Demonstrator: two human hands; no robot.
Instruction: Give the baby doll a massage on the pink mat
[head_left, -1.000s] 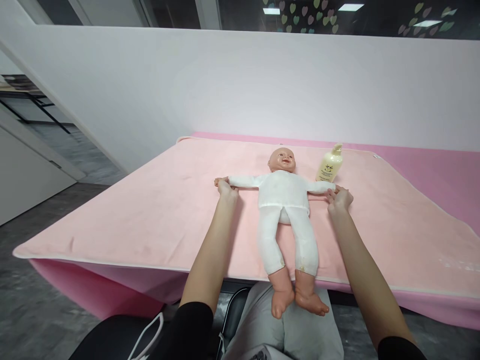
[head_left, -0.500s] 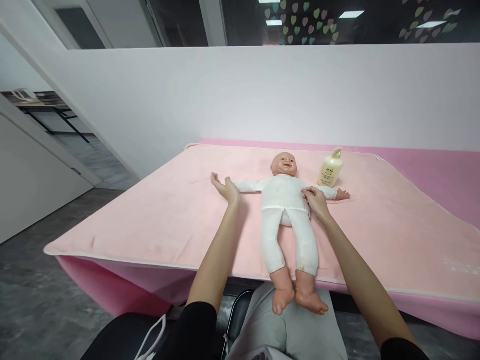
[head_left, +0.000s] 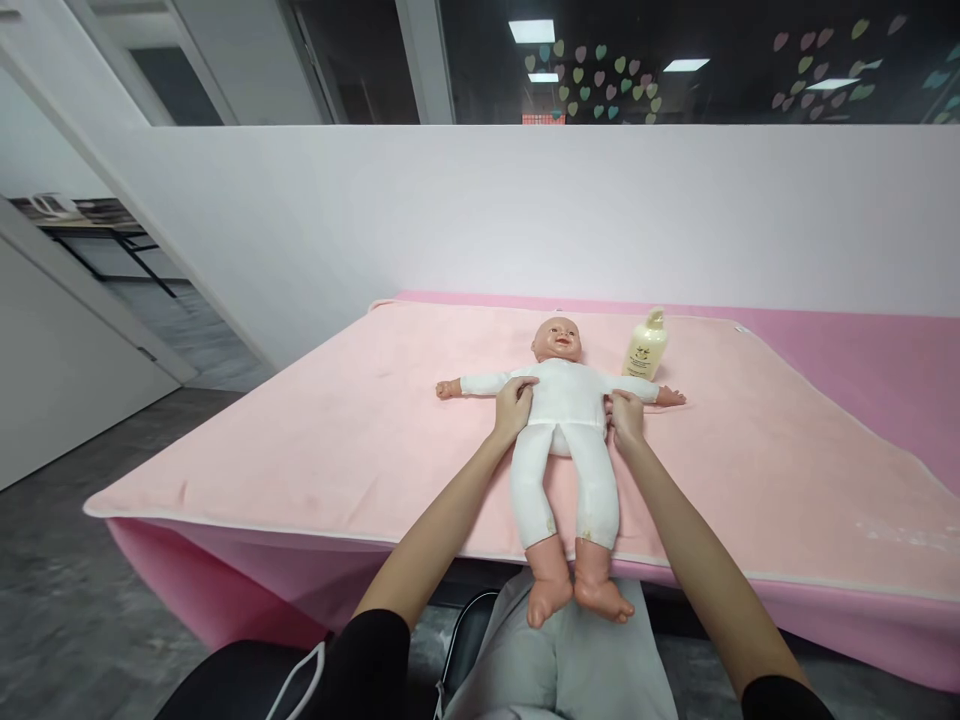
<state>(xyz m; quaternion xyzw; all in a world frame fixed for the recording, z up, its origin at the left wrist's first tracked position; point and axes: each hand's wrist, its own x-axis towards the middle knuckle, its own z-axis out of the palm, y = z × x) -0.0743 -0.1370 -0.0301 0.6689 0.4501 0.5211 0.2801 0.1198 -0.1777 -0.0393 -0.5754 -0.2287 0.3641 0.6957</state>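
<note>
A baby doll (head_left: 568, 390) with a white cloth body lies on its back, arms stretched out to both sides. Its head points to the wall, and its bare feet reach past the table's front edge. My left hand (head_left: 515, 405) is closed on the doll's side just under the arm, with curled fingertips on the white cloth. On the opposite side, my right hand (head_left: 625, 414) grips the doll near the other armpit, its fingers bent and partly hidden. Beyond the doll's arm on the right stands a pale yellow pump bottle (head_left: 646, 346), apart from my hand.
A light pink blanket (head_left: 315, 440) covers the table over a darker pink cloth (head_left: 885, 370). Behind it rises a white wall (head_left: 480, 210) below a dark window. A black chair (head_left: 247, 675) is at the lower left, beside my legs.
My left hand has moved right, from the doll's outstretched hand to its side under the arm, and closed there. My right hand stays at the doll's other side. The view has tilted slightly upward.
</note>
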